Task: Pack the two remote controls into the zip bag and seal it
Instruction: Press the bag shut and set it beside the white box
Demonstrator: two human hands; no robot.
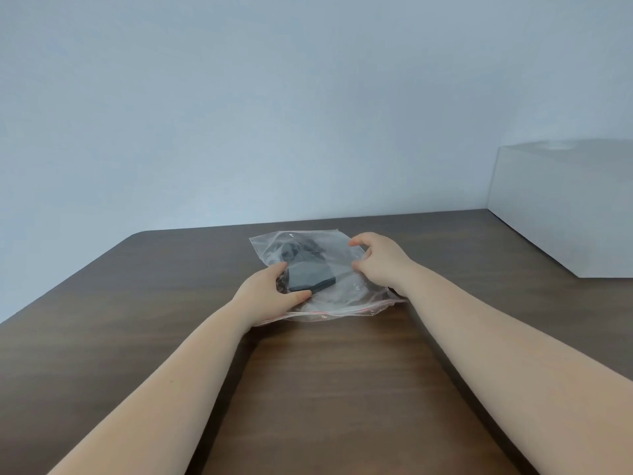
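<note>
Clear plastic zip bag [337,257] pinched by right hand [380,265], dark flat remote control [308,277] gripped through it by left hand [265,294]; risked spilling via unsealed-looking 6 o'clock mouth [329,315].

You have a dark wooden table [325,389] before you. A white box [565,214] stands at its far right. Behind both rises a pale blue wall [239,114]

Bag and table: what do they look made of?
The bag looks like thin clear plastic film, glossy: it wrinkles and a dark remote shows through. The table shows dark wood grain, matt; solid wood or laminate, I cannot tell.
</note>
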